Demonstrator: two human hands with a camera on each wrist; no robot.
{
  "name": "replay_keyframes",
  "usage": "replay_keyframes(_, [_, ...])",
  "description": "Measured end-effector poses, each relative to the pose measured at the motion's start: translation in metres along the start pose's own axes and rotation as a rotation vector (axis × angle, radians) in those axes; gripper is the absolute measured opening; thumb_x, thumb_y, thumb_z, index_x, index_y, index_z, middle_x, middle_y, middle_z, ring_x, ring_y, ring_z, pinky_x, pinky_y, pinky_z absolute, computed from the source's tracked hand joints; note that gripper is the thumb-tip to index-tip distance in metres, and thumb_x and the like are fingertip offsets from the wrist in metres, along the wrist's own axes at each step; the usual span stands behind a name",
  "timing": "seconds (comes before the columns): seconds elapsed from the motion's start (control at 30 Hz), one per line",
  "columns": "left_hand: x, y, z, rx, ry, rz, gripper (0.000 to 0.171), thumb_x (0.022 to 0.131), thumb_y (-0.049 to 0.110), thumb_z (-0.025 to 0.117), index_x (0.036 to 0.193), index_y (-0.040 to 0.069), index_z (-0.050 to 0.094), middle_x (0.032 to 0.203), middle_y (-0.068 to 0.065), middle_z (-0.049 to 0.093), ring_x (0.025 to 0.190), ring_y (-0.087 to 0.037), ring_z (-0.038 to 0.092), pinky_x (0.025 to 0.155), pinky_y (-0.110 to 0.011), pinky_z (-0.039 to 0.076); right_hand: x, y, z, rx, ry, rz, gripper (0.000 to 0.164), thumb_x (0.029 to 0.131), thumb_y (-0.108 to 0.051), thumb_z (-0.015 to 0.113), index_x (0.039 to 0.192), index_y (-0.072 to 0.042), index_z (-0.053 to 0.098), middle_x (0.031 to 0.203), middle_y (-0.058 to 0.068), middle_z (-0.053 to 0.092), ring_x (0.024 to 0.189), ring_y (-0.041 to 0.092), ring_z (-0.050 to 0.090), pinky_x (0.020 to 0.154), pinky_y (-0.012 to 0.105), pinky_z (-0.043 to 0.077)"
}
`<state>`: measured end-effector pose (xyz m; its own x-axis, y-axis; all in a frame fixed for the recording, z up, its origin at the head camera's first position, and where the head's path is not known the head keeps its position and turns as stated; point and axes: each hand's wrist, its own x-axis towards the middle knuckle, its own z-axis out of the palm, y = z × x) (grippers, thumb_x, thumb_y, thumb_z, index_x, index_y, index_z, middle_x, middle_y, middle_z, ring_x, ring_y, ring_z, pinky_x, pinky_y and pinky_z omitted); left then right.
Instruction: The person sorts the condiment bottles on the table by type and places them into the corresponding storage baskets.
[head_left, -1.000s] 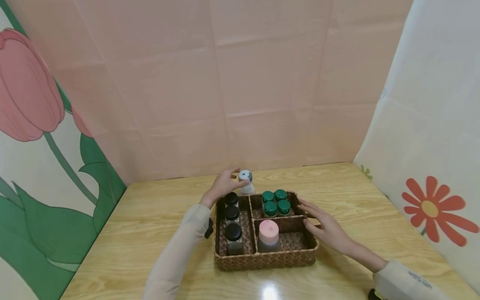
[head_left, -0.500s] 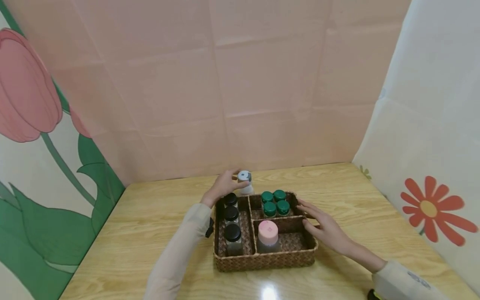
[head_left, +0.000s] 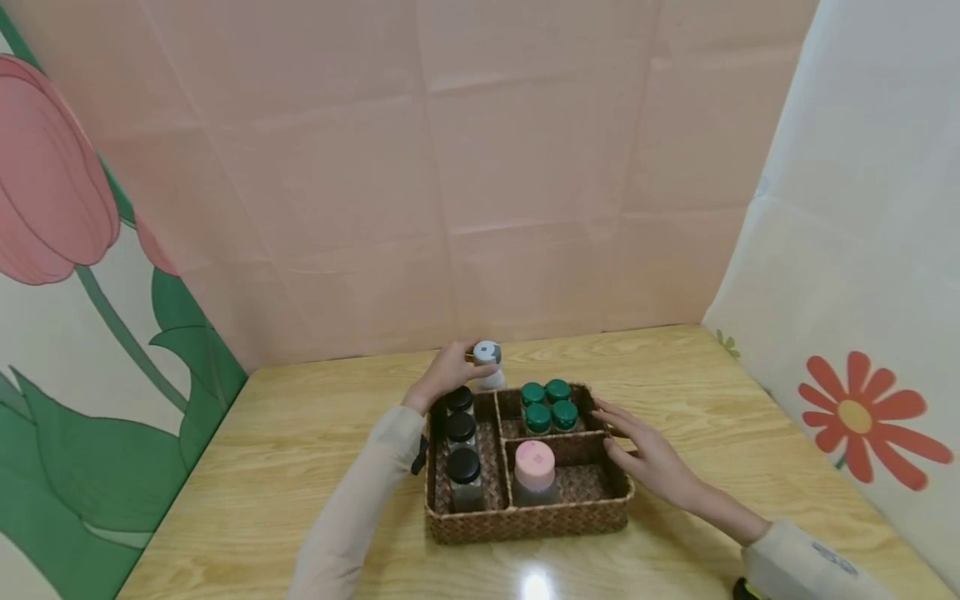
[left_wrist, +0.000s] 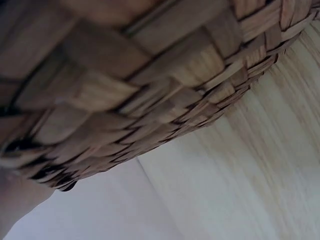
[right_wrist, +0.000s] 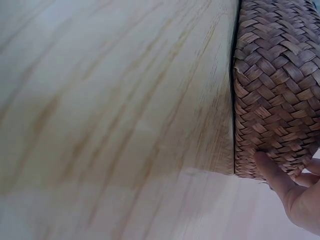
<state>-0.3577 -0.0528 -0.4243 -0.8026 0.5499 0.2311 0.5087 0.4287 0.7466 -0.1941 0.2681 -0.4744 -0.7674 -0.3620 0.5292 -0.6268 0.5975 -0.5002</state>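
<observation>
Behind the woven basket (head_left: 528, 523), a bottle with a white and grey cap (head_left: 487, 353) stands on the table. My left hand (head_left: 448, 371) reaches over the basket's back left corner and holds this bottle, its thumb across the front. In the left wrist view the basket's wall (left_wrist: 165, 95) hides most of that hand. At the basket's right end, my right hand (head_left: 652, 461) rests with extended fingers against the wall. The right wrist view shows its thumb (right_wrist: 272, 172) touching the weave. Three black-lidded jars (head_left: 463, 467) fill the left compartment.
Several green-lidded jars (head_left: 537, 417) stand in the back right compartment. A pink-lidded jar (head_left: 535, 467) is in the front right one. The wooden table (head_left: 315, 433) meets a pink sheet (head_left: 360, 167) behind, with patterned sheets at both sides.
</observation>
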Motion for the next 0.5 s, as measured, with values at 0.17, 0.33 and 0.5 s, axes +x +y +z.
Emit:
replay_keyframes(0.17, [0.0019, -0.0032, 0.0014, -0.019, -0.003, -0.018, 0.044, 0.096, 0.018, 0.069, 0.134, 0.001, 0.058, 0.121, -0.013, 0.061, 0.113, -0.034, 0.06, 0.091, -0.04, 0.054, -0.0003, 0.0013, -0.0005, 0.0, -0.002, -0.005, 0.044, 0.093, 0.006, 0.064, 0.135, 0.006, 0.055, 0.144, 0.028, 0.045, 0.127, 0.044, 0.047, 0.099, 0.006, 0.033])
replay_keyframes(0.33, [0.0016, -0.0024, 0.0022, -0.04, 0.008, -0.025, 0.041, 0.095, 0.017, 0.07, 0.131, -0.001, 0.059, 0.118, -0.015, 0.062, 0.109, -0.034, 0.062, 0.088, -0.039, 0.055, -0.0017, 0.0014, -0.0019, -0.011, -0.009, 0.002, 0.045, 0.093, 0.005, 0.063, 0.137, 0.003, 0.055, 0.145, 0.027, 0.045, 0.125, 0.04, 0.051, 0.092, 0.027, 0.052])
replay_keyframes(0.5, [0.0002, -0.0014, 0.0015, -0.018, 0.02, -0.031, 0.04, 0.095, 0.018, 0.07, 0.129, 0.001, 0.061, 0.115, -0.013, 0.063, 0.106, -0.03, 0.063, 0.086, -0.038, 0.056, -0.001, 0.0016, -0.0011, 0.0, -0.009, 0.005, 0.043, 0.094, 0.004, 0.063, 0.137, 0.005, 0.055, 0.146, 0.025, 0.045, 0.127, 0.041, 0.049, 0.096, 0.017, 0.045])
